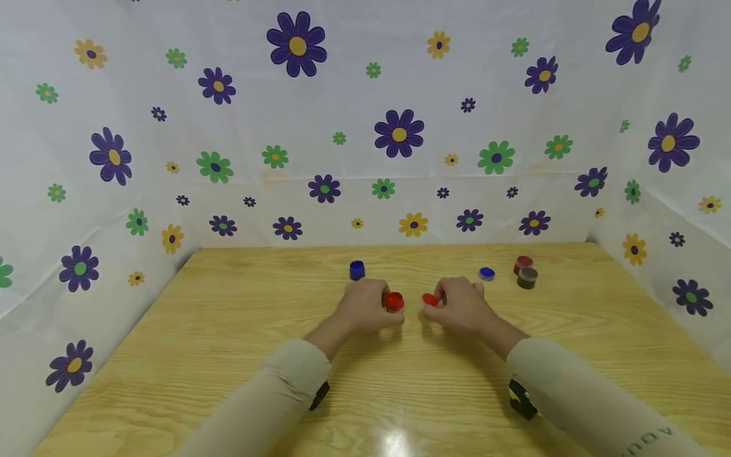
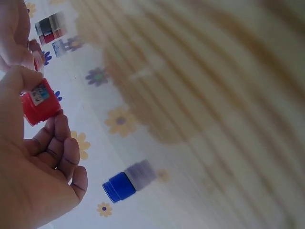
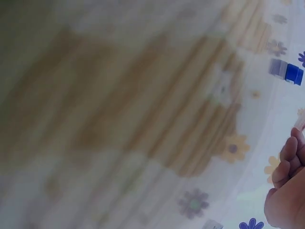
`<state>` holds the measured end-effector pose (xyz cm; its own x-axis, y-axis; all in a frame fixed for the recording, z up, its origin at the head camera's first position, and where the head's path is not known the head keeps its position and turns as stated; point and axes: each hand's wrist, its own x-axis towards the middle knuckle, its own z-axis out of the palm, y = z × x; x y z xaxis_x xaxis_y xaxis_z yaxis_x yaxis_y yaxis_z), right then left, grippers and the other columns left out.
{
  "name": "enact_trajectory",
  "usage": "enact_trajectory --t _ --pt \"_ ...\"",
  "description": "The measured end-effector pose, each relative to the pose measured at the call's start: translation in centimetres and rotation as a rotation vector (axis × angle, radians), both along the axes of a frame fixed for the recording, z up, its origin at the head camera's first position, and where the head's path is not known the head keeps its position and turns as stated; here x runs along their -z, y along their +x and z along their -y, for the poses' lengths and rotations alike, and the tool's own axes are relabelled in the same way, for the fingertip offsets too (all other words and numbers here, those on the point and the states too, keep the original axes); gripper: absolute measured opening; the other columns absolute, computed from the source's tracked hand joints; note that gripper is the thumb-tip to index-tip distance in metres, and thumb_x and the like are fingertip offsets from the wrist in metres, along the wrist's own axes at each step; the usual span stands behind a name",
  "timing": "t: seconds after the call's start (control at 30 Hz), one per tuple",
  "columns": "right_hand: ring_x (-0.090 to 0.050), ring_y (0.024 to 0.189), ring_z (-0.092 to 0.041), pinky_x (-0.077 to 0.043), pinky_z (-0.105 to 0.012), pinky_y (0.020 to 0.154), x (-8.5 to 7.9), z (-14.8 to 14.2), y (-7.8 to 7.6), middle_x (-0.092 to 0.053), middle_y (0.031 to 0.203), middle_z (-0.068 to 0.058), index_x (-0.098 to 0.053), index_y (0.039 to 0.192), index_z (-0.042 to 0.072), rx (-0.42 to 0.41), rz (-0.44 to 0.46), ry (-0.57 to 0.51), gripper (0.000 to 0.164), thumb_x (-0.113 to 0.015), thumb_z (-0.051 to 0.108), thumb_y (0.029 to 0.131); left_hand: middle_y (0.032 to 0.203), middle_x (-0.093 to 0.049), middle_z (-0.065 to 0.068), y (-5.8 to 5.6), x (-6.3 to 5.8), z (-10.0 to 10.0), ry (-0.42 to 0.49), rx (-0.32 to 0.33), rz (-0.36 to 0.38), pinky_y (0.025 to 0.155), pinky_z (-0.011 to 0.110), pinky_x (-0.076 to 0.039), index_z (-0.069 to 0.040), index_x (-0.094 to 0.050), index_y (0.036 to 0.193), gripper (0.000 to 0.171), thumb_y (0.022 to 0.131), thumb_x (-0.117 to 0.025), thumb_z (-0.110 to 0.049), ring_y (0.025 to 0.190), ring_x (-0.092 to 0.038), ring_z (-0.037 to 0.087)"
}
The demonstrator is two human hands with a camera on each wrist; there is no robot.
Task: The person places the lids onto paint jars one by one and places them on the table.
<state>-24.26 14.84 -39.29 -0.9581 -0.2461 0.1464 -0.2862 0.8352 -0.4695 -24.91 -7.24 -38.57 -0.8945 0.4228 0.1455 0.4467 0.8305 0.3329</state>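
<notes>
In the head view my left hand (image 1: 365, 307) grips a small red paint jar (image 1: 395, 302), its uncovered mouth tipped toward the camera. A printed label shows on the red jar (image 2: 40, 98) in the left wrist view, where thumb and fingers hold its sides. My right hand (image 1: 464, 306) pinches a red lid (image 1: 430, 299) between thumb and fingers, a short gap to the right of the jar. Just beyond the left hand a blue paint jar (image 1: 356, 270) stands upright on the table. At the right edge of the right wrist view, only part of the right hand (image 3: 286, 191) shows.
A blue lid (image 1: 487, 273) lies on the wooden table (image 1: 240, 355) beyond the right hand. Farther right, a dark red jar (image 1: 522, 263) and a dark brown jar (image 1: 527, 277) stand close together. A white flower-printed cloth (image 1: 342, 82) walls the back and both sides.
</notes>
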Motion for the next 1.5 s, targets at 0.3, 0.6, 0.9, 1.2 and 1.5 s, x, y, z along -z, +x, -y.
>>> enact_trajectory --t 0.3,0.6,0.9,1.2,1.5 --pt "-0.043 0.083 -0.020 -0.024 -0.039 0.076 -0.2 0.9 -0.4 -0.053 0.080 0.002 -0.055 0.085 0.015 -0.057 -0.155 0.112 0.028 -0.065 0.039 0.075 0.070 -0.055 -0.006 0.0 0.4 -1.7 -0.182 -0.018 -0.009 0.081 0.039 -0.039 -0.016 -0.055 0.076 0.029 0.078 -0.069 -0.041 0.075 -0.052 0.015" --pt "-0.041 0.084 -0.018 -0.025 -0.039 0.078 0.0 1.4 -0.2 -0.053 0.083 0.003 -0.054 0.085 0.015 -0.156 -0.195 0.159 0.031 -0.066 0.043 0.077 0.078 -0.053 -0.005 0.1 1.0 -1.1 -0.229 0.033 -0.083 0.081 0.034 -0.038 -0.015 -0.055 0.083 0.028 0.079 -0.067 -0.040 0.081 -0.048 0.017" --pt "-0.040 0.084 -0.017 -0.030 -0.037 0.081 0.1 1.2 -0.1 -0.052 0.085 0.004 -0.053 0.090 0.015 -0.232 -0.372 0.189 0.029 -0.065 0.038 0.075 0.079 -0.054 -0.003 0.2 1.1 -1.8 -0.254 0.141 -0.272 0.083 0.032 -0.040 -0.013 -0.058 0.082 0.031 0.080 -0.071 -0.041 0.079 -0.042 0.017" --pt "-0.040 0.084 -0.018 -0.031 -0.036 0.080 0.0 1.5 0.1 -0.051 0.085 0.003 -0.054 0.092 0.014 -0.266 -0.433 0.205 0.030 -0.065 0.037 0.076 0.076 -0.051 -0.005 0.4 1.1 -1.9 -0.227 0.129 -0.301 0.081 0.032 -0.037 -0.015 -0.057 0.079 0.033 0.081 -0.072 -0.044 0.078 -0.040 0.016" --pt "-0.041 0.086 -0.018 -0.033 -0.038 0.082 0.3 1.7 0.0 -0.052 0.088 0.003 -0.055 0.094 0.014 -0.271 -0.439 0.217 0.031 -0.067 0.038 0.077 0.074 -0.051 -0.004 0.2 1.6 -1.5 -0.213 0.127 -0.370 0.080 0.031 -0.037 -0.014 -0.057 0.079 0.038 0.081 -0.073 -0.049 0.077 -0.039 0.016"
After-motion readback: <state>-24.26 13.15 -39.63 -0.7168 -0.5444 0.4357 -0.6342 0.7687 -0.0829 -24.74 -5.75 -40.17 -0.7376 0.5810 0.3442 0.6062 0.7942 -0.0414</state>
